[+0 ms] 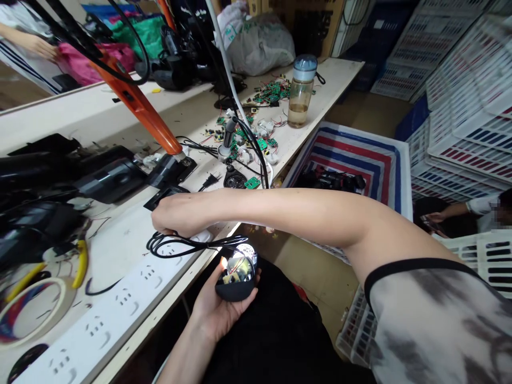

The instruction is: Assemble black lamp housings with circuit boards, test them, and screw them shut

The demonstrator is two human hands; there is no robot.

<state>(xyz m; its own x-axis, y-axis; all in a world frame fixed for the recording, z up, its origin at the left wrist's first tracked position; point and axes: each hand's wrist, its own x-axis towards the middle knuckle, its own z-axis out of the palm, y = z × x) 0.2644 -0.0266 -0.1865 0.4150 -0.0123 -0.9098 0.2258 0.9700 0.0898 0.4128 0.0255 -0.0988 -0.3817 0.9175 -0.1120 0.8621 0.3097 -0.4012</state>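
Tabletop point(124, 226) at left: our left hand point(214, 312) cups a housing point(234, 290), open upward, long axis near-to-far; right hand point(182, 212), grip undeterminable.

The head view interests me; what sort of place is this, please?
Probably an electronics assembly or repair workshop: green circuit boards lie on the bench, the left hand holds an open device, and plastic crates stand stacked nearby.

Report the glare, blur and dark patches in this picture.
Head view: bright glare whitens patches inside the round black housing in the left hand; black parts at the far left look smeared; black clothing on the lap shows little detail.
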